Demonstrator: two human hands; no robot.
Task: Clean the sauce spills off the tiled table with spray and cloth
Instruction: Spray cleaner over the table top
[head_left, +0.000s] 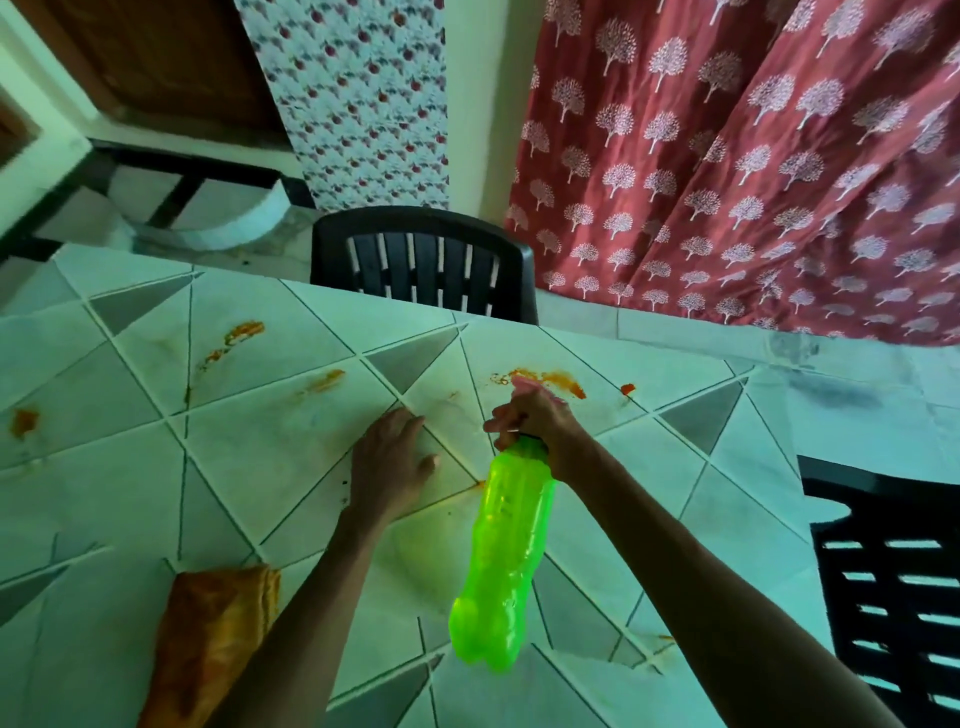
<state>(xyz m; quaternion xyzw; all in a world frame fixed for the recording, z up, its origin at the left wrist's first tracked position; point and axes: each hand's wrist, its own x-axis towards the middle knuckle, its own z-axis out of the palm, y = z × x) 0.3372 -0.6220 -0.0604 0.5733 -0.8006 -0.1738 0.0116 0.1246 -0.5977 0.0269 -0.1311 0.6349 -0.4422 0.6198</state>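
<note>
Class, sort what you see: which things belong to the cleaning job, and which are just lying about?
Job: green spray bottle, orange cloth, sauce spills, tiled table.
Lying about: far black chair, right-side black chair, red curtain.

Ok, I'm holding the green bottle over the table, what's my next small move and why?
Probably spray the orange sauce smear just beyond your right hand: that hand grips the green bottle by its top, which points toward the smear. The smear looks unwiped, and the cloth lies aside.
</note>
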